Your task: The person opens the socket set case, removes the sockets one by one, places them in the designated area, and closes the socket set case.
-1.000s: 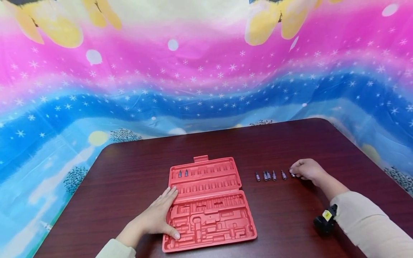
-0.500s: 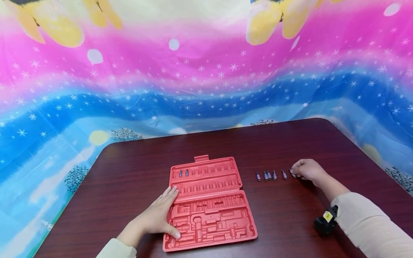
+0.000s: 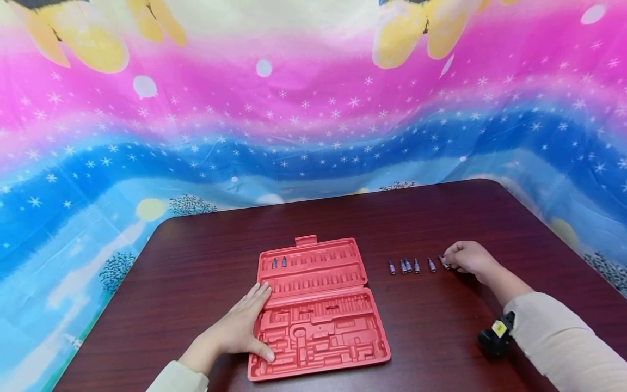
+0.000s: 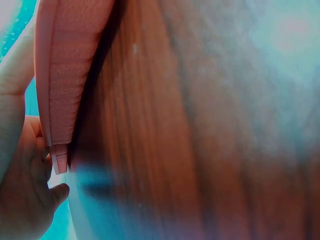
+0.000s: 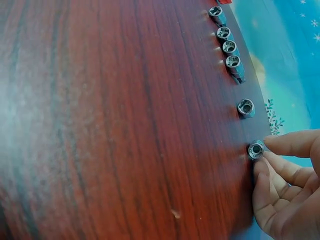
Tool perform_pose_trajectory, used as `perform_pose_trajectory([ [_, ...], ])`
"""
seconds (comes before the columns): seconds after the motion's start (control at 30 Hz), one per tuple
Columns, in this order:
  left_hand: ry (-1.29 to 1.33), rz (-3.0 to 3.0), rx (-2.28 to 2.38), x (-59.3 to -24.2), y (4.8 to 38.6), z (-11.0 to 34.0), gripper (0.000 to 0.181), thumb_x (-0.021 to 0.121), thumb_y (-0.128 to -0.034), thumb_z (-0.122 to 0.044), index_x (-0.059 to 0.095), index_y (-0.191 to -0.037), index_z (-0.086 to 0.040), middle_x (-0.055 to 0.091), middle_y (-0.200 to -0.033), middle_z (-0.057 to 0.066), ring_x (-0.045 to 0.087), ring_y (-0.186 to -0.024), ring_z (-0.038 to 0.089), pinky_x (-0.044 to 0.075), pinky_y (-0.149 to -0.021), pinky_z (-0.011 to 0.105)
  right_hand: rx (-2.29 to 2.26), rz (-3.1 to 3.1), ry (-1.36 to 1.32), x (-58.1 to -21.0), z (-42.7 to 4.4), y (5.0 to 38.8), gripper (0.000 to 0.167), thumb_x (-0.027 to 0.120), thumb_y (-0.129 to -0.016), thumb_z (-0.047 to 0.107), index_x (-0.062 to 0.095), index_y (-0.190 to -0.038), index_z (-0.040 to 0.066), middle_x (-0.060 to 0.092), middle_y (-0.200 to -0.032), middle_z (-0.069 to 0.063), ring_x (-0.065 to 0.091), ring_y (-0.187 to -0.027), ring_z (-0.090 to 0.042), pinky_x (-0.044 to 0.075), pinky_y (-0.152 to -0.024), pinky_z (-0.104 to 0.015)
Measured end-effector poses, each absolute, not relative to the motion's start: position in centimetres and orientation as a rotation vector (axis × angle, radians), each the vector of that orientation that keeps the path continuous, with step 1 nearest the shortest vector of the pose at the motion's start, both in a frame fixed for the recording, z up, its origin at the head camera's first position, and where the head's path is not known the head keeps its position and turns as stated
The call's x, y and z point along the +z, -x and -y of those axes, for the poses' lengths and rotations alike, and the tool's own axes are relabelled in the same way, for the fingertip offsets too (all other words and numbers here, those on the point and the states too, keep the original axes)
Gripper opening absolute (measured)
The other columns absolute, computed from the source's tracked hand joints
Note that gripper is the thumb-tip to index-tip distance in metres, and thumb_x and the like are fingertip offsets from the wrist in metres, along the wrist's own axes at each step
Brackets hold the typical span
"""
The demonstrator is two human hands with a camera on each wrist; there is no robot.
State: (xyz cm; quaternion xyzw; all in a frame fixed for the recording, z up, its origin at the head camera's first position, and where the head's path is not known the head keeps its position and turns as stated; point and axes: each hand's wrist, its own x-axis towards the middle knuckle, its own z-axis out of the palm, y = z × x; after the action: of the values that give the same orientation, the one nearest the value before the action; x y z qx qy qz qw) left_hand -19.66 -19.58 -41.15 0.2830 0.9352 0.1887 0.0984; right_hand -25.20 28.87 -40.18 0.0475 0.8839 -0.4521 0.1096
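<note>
A red plastic socket-set case lies unfolded on the table, with two bit sockets in the left slots of its upper half. My left hand rests along the case's left edge, fingers extended, thumb over the lower half. In the left wrist view the case's side wall hides part of that hand. To the right, my right hand pinches the rightmost bit socket between thumb and forefinger on the tabletop. Left of it lies a row of several more bit sockets, their square-holed ends towards me.
The dark wood table has rounded far corners. A printed cloth with snowflakes hangs behind it and round its sides. A black wrist camera hangs below my right sleeve.
</note>
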Motion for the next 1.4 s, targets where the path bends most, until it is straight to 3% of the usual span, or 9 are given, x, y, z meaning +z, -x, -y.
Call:
perform_pose_trajectory([
  [0.37,-0.841,-2.769,0.561,-41.2,19.6,19.5,0.121,0.065,-0.0473,-0.067,0.021,-0.134,0.004,0.015,-0.141,0.017,0.007,-0.128,0.030,0.015,-0.099,0.047,-1.417,-2.543,-0.148,-40.0,-29.2,24.9,0.024,0.049,-0.083,0.011,0.050,-0.093,-0.010,0.057,-0.078,-0.002,0.054,-0.071,-0.015,0.046,-0.064,-0.031],
  [0.73,-0.811,-2.751,0.571,-41.0,19.6,19.4,0.120,0.066,-0.0480,-0.066,0.020,-0.134,0.004,0.015,-0.141,0.017,0.006,-0.128,0.031,0.015,-0.099,0.048,-1.438,-2.574,-0.124,-39.1,-29.4,24.3,0.036,0.047,-0.087,0.018,0.046,-0.105,-0.013,0.056,-0.096,-0.019,0.055,-0.081,-0.022,0.047,-0.070,-0.035],
  [1.1,-0.810,-2.753,0.571,-41.1,19.6,19.5,0.121,0.066,-0.0473,-0.066,0.020,-0.135,0.004,0.014,-0.141,0.016,0.005,-0.128,0.030,0.015,-0.100,0.047,-1.520,-2.527,-0.038,-38.0,-27.5,23.8,0.040,0.045,-0.088,0.020,0.043,-0.110,-0.014,0.055,-0.099,-0.020,0.056,-0.086,-0.026,0.046,-0.073,-0.035],
  [1.4,-0.797,-2.751,0.563,-41.0,19.5,19.4,0.121,0.066,-0.0478,-0.066,0.019,-0.135,0.004,0.014,-0.141,0.016,0.005,-0.128,0.029,0.014,-0.100,0.046,-1.643,-2.421,0.015,-37.1,-25.3,23.7,0.041,0.044,-0.090,0.021,0.041,-0.112,-0.014,0.056,-0.099,-0.017,0.056,-0.083,-0.019,0.047,-0.073,-0.033],
])
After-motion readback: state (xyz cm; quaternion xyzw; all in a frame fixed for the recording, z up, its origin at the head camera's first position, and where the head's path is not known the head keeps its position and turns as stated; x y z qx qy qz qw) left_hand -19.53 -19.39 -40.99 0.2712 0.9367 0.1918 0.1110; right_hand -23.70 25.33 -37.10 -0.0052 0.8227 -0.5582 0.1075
